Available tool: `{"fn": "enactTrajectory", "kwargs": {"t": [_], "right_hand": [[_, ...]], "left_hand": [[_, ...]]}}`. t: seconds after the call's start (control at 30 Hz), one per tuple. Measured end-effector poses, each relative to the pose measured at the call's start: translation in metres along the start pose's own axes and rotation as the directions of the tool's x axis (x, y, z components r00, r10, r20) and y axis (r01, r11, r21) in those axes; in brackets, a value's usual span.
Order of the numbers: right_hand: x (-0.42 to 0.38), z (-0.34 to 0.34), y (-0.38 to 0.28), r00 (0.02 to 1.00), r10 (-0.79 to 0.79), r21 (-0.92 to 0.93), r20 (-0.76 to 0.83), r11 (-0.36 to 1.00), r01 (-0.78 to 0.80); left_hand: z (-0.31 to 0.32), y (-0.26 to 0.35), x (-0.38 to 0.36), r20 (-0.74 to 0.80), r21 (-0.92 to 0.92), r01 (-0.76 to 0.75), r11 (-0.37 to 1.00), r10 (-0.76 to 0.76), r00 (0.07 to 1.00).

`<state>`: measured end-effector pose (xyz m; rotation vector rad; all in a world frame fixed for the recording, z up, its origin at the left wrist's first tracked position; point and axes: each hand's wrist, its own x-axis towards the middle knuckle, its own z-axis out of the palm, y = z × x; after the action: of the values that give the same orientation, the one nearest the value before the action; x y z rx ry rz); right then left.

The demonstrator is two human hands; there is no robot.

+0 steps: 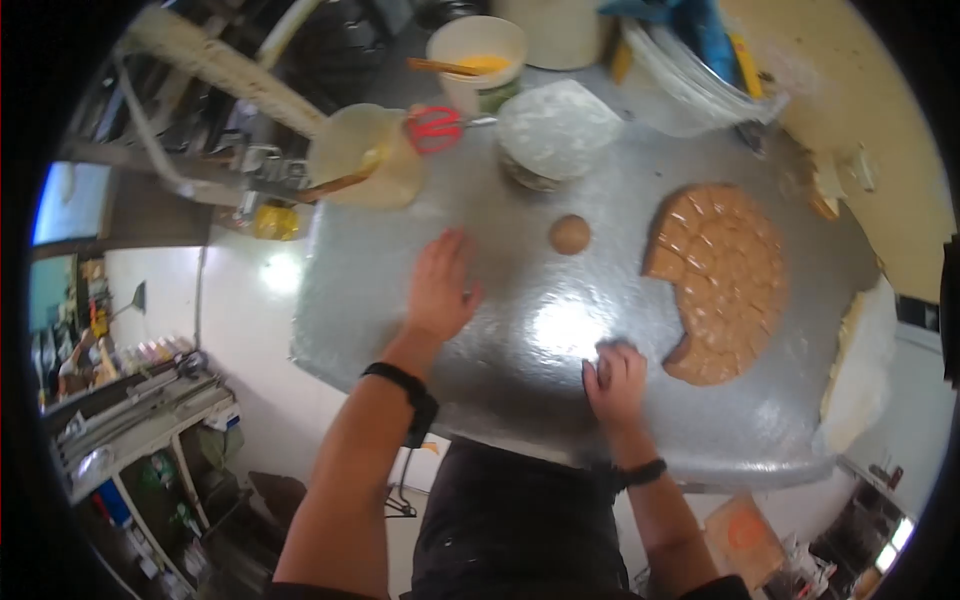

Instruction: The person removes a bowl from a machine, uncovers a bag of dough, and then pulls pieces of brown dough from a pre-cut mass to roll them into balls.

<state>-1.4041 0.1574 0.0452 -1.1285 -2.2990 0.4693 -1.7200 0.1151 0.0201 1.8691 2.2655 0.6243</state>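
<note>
Holding stick [340, 184]: jug [398, 168] nr. L hand [440, 285]

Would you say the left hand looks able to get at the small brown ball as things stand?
Probably yes: the left hand looks open, and nothing shows between it and the small brown ball on the metal tabletop.

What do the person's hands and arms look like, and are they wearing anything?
Both the left hand and right hand are gloveless. The left wrist has a black band with a chunky part, maybe a watch. The right has a slimmer dark band. Dark sleeve edges show above bare forearms.
</note>
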Motion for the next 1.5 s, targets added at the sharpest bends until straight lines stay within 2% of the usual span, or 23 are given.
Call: {"fn": "enactTrajectory", "kwargs": {"t": [0.1,0.17,0.2,0.27,0.37,0.43,0.5,0.57,0.6,0.67,0.8,0.87,0.97,1.0,1.07,1.13,1.2,1.23,1.27,1.3,1.4,1.43,1.5], "right_hand": [[-0.059,-0.011,0.006,0.956,-0.083,0.151,0.283,0.988,0.041],[-0.076,-0.043,0.038,0.720,-0.188,0.136,0.668,0.982,0.130],[-0.070,-0.050,0.046,0.839,-0.310,0.156,0.447,0.951,0.269],[-0.040,-0.018,0.050,0.812,-0.413,0.249,0.413,0.909,0.335],[-0.005,0.024,-0.005,0.976,-0.088,0.040,0.197,0.996,0.082],[-0.036,0.007,-0.017,0.789,-0.047,0.010,0.613,0.999,0.052],[-0.089,-0.007,0.010,0.797,-0.390,0.167,0.462,0.921,0.353],[-0.057,-0.045,0.031,0.287,-0.043,-0.018,0.957,0.978,0.208],[-0.045,-0.032,0.025,0.291,-0.067,0.002,0.954,0.976,0.219],[-0.013,-0.024,0.011,0.913,-0.023,-0.027,0.407,0.999,0.037],[-0.015,0.006,-0.007,0.871,0.137,-0.071,0.472,0.991,-0.117],[-0.088,-0.012,0.048,0.750,-0.285,0.068,0.597,0.949,0.307],[-0.081,-0.034,0.101,0.779,-0.453,0.069,0.434,0.879,0.473],[-0.067,-0.032,0.084,0.778,-0.445,0.069,0.443,0.882,0.466],[0.002,-0.013,0.013,0.879,-0.021,-0.017,0.475,0.999,0.033],[-0.014,-0.008,-0.008,0.915,0.042,-0.044,0.401,0.999,-0.026],[-0.005,-0.038,-0.057,0.431,0.186,-0.237,0.883,0.969,0.067],[-0.011,-0.042,-0.045,0.446,0.183,-0.237,0.876,0.969,0.068],[-0.029,-0.049,-0.023,0.757,-0.177,-0.070,0.629,0.957,0.282],[-0.038,-0.053,-0.001,0.827,-0.518,-0.015,0.218,0.846,0.533],[-0.032,-0.028,0.045,0.865,-0.141,-0.084,0.482,0.975,0.205],[-0.030,0.004,0.052,0.903,-0.295,-0.053,0.314,0.944,0.327],[-0.015,0.036,0.006,0.918,-0.126,-0.092,0.376,0.981,0.172]], "left_hand": [[0.001,0.000,0.005,0.063,-0.023,0.029,0.999,-0.027,0.998],[-0.001,0.002,0.008,0.100,-0.062,0.067,0.996,-0.061,0.993],[0.003,0.000,0.005,0.055,-0.083,0.036,0.996,-0.032,0.998],[0.000,0.002,0.004,-0.043,-0.086,-0.015,0.996,0.011,0.999],[-0.003,0.008,0.002,-0.064,-0.030,0.007,1.000,-0.009,0.998],[-0.004,0.008,0.003,-0.059,-0.063,0.007,0.998,-0.011,0.998],[-0.002,0.010,0.002,-0.056,-0.083,0.018,0.996,-0.023,0.998],[-0.005,0.007,0.001,-0.060,-0.088,0.036,0.995,-0.042,0.997],[-0.006,0.008,0.001,-0.057,-0.104,0.041,0.994,-0.047,0.997],[-0.007,0.008,0.004,-0.055,-0.142,0.034,0.989,-0.042,0.998],[-0.006,0.011,0.000,-0.090,-0.136,0.001,0.991,-0.013,0.996],[-0.009,0.011,0.005,-0.121,-0.125,-0.024,0.992,0.008,0.993],[-0.010,0.009,0.003,-0.105,-0.104,0.012,0.995,-0.023,0.994],[-0.009,0.010,0.001,-0.100,-0.102,0.009,0.995,-0.020,0.995],[-0.010,0.010,0.006,-0.105,-0.098,-0.012,0.995,0.002,0.994],[-0.017,0.014,0.007,-0.083,-0.140,0.002,0.990,-0.013,0.996],[-0.023,0.013,0.012,-0.095,-0.124,-0.010,0.992,-0.002,0.996],[-0.025,0.012,0.015,-0.100,-0.110,-0.016,0.994,0.005,0.995],[-0.023,0.011,0.012,-0.111,-0.102,-0.028,0.994,0.017,0.994],[-0.017,0.013,0.005,-0.082,-0.100,-0.014,0.995,0.006,0.997],[-0.021,0.010,0.010,-0.029,-0.085,0.007,0.996,-0.010,1.000],[-0.020,0.013,0.009,0.025,-0.099,0.027,0.995,-0.025,0.999],[-0.023,0.012,0.016,0.048,-0.211,0.085,0.974,-0.076,0.996]]}}
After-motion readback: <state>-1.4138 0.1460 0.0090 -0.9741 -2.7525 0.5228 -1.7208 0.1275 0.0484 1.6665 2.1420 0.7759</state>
